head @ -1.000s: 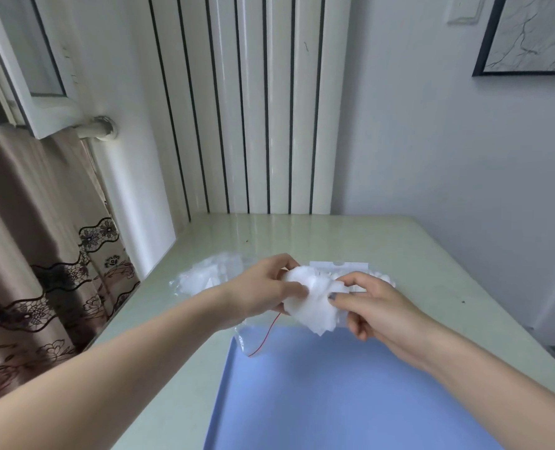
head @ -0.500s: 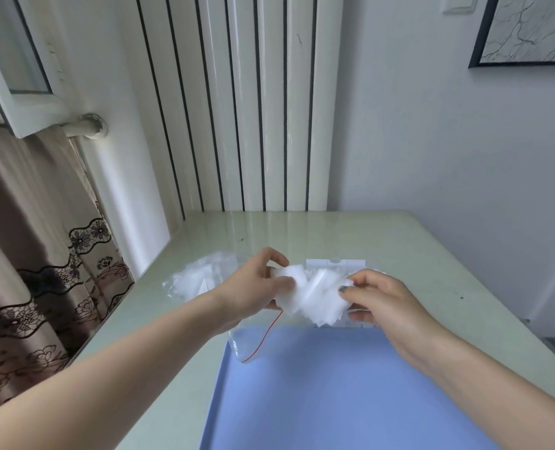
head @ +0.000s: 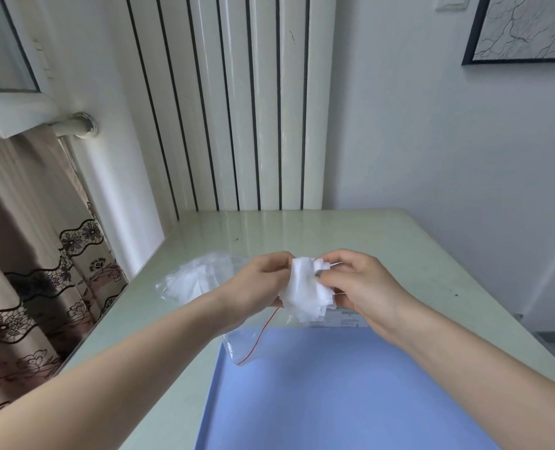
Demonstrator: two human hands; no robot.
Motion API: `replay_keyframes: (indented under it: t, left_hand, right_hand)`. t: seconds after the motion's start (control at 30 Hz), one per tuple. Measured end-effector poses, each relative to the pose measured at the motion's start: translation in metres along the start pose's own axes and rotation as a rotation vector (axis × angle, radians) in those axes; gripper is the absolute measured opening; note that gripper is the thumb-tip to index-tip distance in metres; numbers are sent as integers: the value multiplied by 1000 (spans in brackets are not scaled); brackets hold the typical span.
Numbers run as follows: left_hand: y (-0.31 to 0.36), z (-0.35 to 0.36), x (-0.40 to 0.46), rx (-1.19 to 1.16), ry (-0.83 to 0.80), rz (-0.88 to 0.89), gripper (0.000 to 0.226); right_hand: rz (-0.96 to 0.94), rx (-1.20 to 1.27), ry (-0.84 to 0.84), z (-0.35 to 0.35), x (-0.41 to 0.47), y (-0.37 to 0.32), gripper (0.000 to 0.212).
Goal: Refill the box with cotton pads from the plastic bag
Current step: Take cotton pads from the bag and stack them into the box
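A loose stack of white cotton pads (head: 305, 289) is held above the table between both hands. My left hand (head: 259, 280) grips its left side and my right hand (head: 360, 284) pinches its right side. A clear plastic bag with a red seal line (head: 246, 344) lies under my hands, its edge on the blue mat. The box (head: 344, 318) shows only as a pale strip below my right hand; most of it is hidden. More cotton pads in clear plastic (head: 198, 277) lie on the table to the left.
A blue mat (head: 350, 401) covers the near part of the pale green table (head: 302, 228). A white radiator stands behind the table, a patterned curtain (head: 35, 271) hangs at the left, and a wall runs along the right edge.
Both hands have lifted the stack of pads slightly and squeezed it narrower; my right hand has closed in over its right side. The camera has tilted a little.
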State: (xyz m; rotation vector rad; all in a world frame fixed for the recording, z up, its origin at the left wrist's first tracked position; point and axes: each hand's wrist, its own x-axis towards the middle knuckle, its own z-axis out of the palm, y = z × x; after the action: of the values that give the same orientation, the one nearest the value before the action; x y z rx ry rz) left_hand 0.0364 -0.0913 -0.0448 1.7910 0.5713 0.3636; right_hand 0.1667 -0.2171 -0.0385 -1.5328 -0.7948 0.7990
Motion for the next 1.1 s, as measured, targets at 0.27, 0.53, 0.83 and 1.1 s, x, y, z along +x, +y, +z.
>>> replay_keyframes:
  t: [0.27,0.53,0.83,1.1]
  left_hand:
    - [-6,5,8,-106,36,-129,32]
    - [-8,14,10,-61,131,-97,26]
    - [8,43,20,-142,119,-50,32]
    - [12,45,27,-102,105,-98,31]
  right_hand:
    - [-34,-147,87,7,0,4,21]
    - [-15,-217,178,5,3,8,29]
    - [224,162,194,26,13,-2,47]
    - [248,205,110,19,14,-2,52]
